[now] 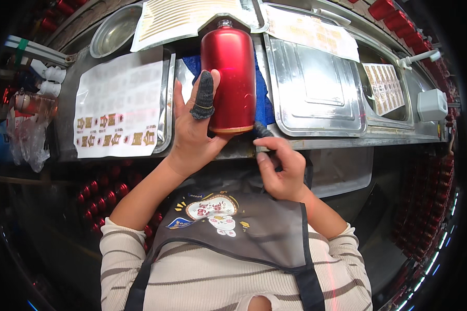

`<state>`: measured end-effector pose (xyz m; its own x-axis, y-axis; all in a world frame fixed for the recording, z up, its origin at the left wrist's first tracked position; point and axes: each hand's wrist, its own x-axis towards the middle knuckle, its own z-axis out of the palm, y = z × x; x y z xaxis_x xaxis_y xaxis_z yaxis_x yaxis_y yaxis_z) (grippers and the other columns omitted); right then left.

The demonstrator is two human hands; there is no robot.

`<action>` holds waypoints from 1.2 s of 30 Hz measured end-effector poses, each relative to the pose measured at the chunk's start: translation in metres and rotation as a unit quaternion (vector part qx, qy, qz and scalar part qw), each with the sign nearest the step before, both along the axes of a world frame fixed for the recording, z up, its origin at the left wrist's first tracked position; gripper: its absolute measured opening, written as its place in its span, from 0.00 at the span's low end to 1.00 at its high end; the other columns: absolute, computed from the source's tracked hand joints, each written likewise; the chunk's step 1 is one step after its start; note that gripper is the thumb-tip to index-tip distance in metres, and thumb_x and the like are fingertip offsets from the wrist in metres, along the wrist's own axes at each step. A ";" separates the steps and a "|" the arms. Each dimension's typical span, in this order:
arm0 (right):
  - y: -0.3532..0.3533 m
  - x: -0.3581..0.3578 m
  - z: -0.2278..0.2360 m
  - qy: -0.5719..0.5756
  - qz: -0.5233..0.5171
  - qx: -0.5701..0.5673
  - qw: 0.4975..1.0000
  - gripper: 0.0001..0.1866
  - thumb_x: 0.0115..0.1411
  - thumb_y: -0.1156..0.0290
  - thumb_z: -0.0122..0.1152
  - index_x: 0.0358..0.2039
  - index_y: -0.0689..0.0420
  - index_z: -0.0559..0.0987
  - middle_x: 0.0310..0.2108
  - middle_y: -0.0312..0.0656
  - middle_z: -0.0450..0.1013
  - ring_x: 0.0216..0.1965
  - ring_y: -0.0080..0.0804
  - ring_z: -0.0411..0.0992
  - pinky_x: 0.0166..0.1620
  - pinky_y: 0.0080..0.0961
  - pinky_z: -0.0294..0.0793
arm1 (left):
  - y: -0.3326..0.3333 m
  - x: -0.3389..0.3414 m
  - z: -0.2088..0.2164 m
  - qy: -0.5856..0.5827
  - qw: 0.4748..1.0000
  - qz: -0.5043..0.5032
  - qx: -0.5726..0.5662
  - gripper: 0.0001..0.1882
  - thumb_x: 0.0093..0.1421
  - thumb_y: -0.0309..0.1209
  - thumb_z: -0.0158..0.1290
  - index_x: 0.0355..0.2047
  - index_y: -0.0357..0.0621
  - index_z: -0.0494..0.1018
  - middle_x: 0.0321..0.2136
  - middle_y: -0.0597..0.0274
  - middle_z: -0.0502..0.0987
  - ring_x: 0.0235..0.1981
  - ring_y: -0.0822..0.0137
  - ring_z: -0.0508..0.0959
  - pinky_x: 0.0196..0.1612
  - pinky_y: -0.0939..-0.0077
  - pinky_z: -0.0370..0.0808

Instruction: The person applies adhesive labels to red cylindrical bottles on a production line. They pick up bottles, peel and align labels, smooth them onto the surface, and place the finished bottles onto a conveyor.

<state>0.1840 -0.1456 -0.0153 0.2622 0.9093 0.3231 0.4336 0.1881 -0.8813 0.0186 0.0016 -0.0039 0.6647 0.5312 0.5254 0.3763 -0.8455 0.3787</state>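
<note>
A large glossy red bottle [228, 78], its narrow neck pointing away from me, lies tilted over a blue cloth [262, 85] at the counter's middle. My left hand [194, 119] holds it from the left and below; a dark knit sleeve with a thin band covers one finger, which lies along the bottle's side. Just right of the bottle's base is my right hand [283, 166], also with a dark finger sleeve. Its thumb and index finger pinch a small greyish piece [262, 149], mostly hidden, whose kind I cannot make out.
To the left, a white decal sheet [117, 103] with gold prints lies on a metal tray. A steel bowl [117, 32] and a striped sheet [181, 20] are behind. At right are a steel tray [319, 88], more decal sheets [314, 31] and a white container [431, 105].
</note>
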 end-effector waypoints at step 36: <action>0.279 0.321 -0.022 -0.299 -0.320 -0.329 0.837 0.15 0.46 0.57 0.69 0.28 0.56 0.85 0.34 0.48 0.81 0.40 0.46 0.80 0.45 0.37 0.77 | 0.004 -0.009 0.036 0.026 0.990 -0.020 -0.137 0.63 0.45 0.41 0.72 0.72 0.35 0.43 0.68 0.48 0.61 0.70 0.52 0.59 0.69 0.38 0.40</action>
